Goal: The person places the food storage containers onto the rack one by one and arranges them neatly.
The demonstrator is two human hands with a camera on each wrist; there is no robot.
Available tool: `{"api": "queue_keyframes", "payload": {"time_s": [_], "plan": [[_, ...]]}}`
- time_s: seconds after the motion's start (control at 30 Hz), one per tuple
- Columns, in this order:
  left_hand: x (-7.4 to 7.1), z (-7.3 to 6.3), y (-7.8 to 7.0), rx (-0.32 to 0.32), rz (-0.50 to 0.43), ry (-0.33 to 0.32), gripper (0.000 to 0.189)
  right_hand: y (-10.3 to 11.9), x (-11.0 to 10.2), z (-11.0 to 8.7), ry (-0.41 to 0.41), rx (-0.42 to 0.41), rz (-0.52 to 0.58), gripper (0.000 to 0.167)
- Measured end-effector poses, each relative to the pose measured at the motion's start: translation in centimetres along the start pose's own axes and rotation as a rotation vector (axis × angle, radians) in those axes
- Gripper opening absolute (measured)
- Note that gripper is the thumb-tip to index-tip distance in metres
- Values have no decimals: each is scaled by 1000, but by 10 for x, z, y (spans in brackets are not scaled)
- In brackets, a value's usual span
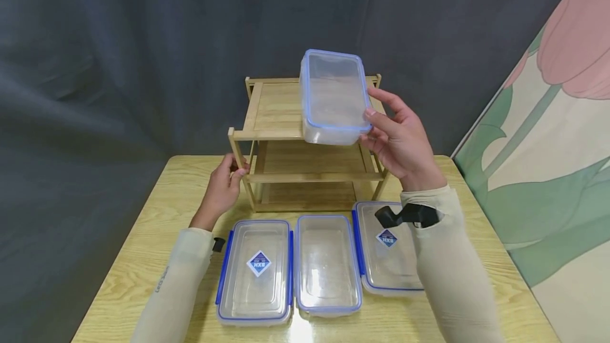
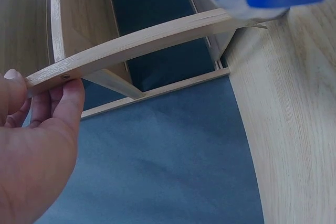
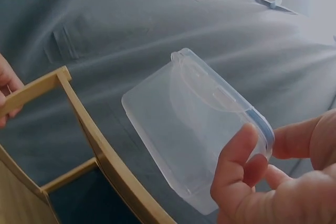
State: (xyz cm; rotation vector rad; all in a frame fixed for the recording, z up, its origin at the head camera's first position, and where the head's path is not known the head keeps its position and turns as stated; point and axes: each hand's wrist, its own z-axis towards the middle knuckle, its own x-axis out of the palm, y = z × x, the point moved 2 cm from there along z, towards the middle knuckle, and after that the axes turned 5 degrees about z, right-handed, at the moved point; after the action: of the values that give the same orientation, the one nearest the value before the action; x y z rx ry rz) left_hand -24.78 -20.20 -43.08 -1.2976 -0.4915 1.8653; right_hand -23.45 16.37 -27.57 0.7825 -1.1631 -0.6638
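My right hand [image 1: 406, 141] pinches the right edge of a clear plastic food container [image 1: 335, 91] with a pale blue rim. The container is tilted up above the top tier of a light wooden shelf rack [image 1: 278, 107]. Thumb and fingers sit at one corner of the container [image 3: 173, 114] in the right wrist view. Lower on the left, my left hand [image 1: 223, 188] grips the rack's front left post, its fingers curled round the wood. That grip on the post [image 2: 147, 40] shows up close in the left wrist view, with the left hand [image 2: 39, 145] at its end.
On the wooden table [image 1: 157, 216], three more containers lie before the rack: a left one [image 1: 245, 295] with blue side clips and label, a middle one [image 1: 329, 263] with a pale rim, and a right one [image 1: 388, 266] partly behind my right forearm. A dark curtain [image 1: 190, 57] hangs behind.
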Motion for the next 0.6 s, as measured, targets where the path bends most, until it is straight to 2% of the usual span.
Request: {"api": "queue_keyframes", "payload": {"time_s": [0.3,0.6], "plan": [[4,6,0,43,-4,-14,22,-13,23,30,-87,79,-67,41],[8,8,-1,32,-11,11,23,-22,38,52,-111,122,-108,41]]}}
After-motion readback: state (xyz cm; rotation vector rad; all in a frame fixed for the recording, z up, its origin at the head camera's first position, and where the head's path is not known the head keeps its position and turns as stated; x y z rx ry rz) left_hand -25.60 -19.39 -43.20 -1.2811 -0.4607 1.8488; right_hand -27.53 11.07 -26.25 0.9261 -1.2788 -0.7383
